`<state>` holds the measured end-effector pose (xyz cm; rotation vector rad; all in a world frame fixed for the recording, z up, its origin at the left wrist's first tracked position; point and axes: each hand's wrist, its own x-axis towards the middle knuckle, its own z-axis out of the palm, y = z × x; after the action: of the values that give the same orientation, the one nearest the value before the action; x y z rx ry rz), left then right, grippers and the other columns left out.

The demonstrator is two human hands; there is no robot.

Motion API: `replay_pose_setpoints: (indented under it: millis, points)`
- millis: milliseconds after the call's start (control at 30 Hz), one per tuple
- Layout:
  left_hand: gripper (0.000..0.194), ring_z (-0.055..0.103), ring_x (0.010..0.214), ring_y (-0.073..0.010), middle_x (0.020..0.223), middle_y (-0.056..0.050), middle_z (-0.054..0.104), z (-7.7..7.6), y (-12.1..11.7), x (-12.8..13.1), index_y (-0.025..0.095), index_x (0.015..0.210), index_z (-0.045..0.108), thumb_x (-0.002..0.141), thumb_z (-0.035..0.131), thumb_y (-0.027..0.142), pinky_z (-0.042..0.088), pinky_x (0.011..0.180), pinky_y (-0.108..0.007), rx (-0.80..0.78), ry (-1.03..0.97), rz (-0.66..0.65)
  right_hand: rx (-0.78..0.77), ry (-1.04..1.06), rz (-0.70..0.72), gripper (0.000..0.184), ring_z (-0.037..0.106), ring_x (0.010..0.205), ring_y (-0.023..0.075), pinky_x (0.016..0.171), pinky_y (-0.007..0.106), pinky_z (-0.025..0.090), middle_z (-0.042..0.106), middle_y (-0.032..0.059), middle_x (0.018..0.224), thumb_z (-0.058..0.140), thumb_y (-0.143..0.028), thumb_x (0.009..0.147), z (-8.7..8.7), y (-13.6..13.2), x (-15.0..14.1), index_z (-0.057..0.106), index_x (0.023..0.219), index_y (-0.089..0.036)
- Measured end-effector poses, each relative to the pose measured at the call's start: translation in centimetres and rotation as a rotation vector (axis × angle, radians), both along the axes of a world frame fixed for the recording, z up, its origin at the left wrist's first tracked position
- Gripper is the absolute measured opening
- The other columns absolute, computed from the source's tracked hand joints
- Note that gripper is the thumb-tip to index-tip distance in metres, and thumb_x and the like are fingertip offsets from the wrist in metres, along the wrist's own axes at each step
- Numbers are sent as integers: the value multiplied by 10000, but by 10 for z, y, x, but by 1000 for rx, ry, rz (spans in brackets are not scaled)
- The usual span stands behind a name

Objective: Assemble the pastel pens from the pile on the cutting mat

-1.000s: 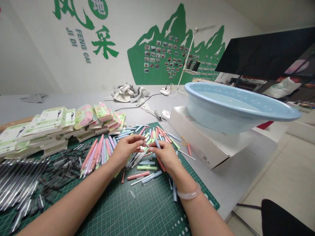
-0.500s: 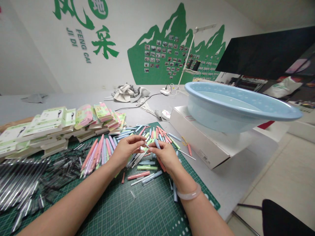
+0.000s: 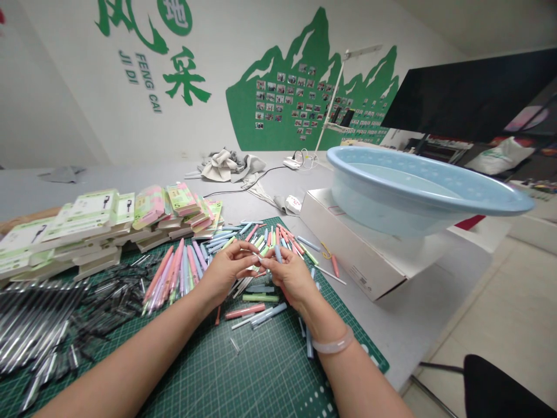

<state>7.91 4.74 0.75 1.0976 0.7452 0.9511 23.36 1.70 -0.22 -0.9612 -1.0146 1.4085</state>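
Above the pen parts, my left hand (image 3: pixel 224 271) pinches the end of a thin whitish piece (image 3: pixel 258 256), too small to name surely. My right hand (image 3: pixel 295 277) is closed around a light-blue pen barrel (image 3: pixel 278 253), its fingertips meeting the left ones at the thin piece. Under and behind both hands lies a loose pile of pastel pen parts (image 3: pixel 281 235). Closer to me are a pink pen part (image 3: pixel 245 311), a green one (image 3: pixel 260 298) and a blue one (image 3: pixel 268 315). A row of pastel pens (image 3: pixel 177 270) lies beside my left wrist.
A green cutting mat (image 3: pixel 226 377) covers the near table. Black-and-clear pens (image 3: pixel 39 325) and stacked small boxes (image 3: pixel 87 217) occupy the left. On the right, a blue basin (image 3: pixel 383 215) rests on a white carton (image 3: pixel 352 249). Crumpled grey cloth (image 3: pixel 221 165) and a cable lie behind.
My hands have drawn slightly closer together, and the fingertips now meet at the thin piece. My right hand has shifted a little to the left. The surrounding things stay put.
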Motion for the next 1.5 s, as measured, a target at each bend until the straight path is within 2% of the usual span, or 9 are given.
replay_pose_setpoints:
  millis: [233, 400, 500, 633, 767, 900, 967, 1233, 1500]
  points:
    - [231, 618, 690, -84, 774, 6, 649, -3, 6, -4, 177, 866, 632, 667, 745, 210, 493, 623, -168, -113, -99, 39, -2, -3, 73, 266, 254, 419, 44, 414, 200, 143, 611, -12, 653, 671, -395, 721, 7, -3, -2, 564, 838, -182]
    - [261, 641, 709, -88, 791, -14, 664, -4, 14, -9, 170, 880, 622, 654, 752, 168, 501, 614, -142, -190, -123, 104, -24, 52, 145, 271, 346, 473, 75, 443, 208, 201, 617, 20, 700, 591, -406, 767, 8, -5, -3, 585, 919, -182]
    - [247, 633, 689, -74, 774, -3, 650, -4, 13, -10, 168, 874, 612, 664, 739, 143, 505, 632, -142, -194, -143, 110, 2, 67, 144, 243, 336, 476, 69, 445, 206, 191, 615, 23, 724, 586, -358, 771, 7, -4, -3, 589, 934, -178]
    - [170, 632, 715, -87, 770, 7, 640, -4, 10, -9, 165, 818, 604, 691, 716, 165, 503, 683, -181, -103, -90, 28, 31, 45, 79, 202, 274, 454, 54, 435, 203, 159, 596, -6, 699, 643, -300, 720, 4, -2, -3, 577, 871, -182]
    - [138, 637, 749, -142, 767, -6, 648, -1, 6, -8, 164, 789, 616, 690, 707, 193, 492, 733, -261, 120, 108, -45, 22, 27, 34, 177, 246, 437, 50, 430, 207, 152, 560, -32, 623, 656, -316, 712, 0, -1, -2, 559, 771, -179]
    - [244, 624, 819, -169, 855, -29, 674, 7, 4, -8, 199, 955, 660, 713, 654, 168, 464, 760, -271, 383, 299, -29, -4, 19, 48, 185, 233, 422, 43, 421, 207, 132, 545, -40, 609, 672, -309, 701, -1, -1, 0, 559, 766, -178]
    - [281, 622, 865, -184, 922, -41, 681, 11, 3, -9, 220, 1014, 670, 741, 618, 177, 457, 786, -282, 449, 340, -26, -7, 23, 70, 179, 261, 434, 46, 426, 203, 147, 549, -31, 630, 672, -293, 699, 0, -1, 0, 575, 789, -173]
    - [230, 614, 796, -168, 878, -35, 678, 15, 7, -10, 188, 927, 673, 705, 690, 243, 470, 725, -269, 344, 135, 222, 7, 18, 127, 215, 447, 566, 96, 533, 226, 344, 563, 11, 727, 633, -343, 732, -1, -3, -6, 660, 848, -165]
    - [200, 612, 818, -157, 852, -22, 675, 15, 3, -8, 182, 875, 674, 693, 722, 249, 464, 763, -260, 348, 104, 313, 45, -17, 153, 174, 482, 580, 106, 588, 242, 395, 533, -20, 613, 646, -299, 741, 0, -6, -11, 681, 844, -163]
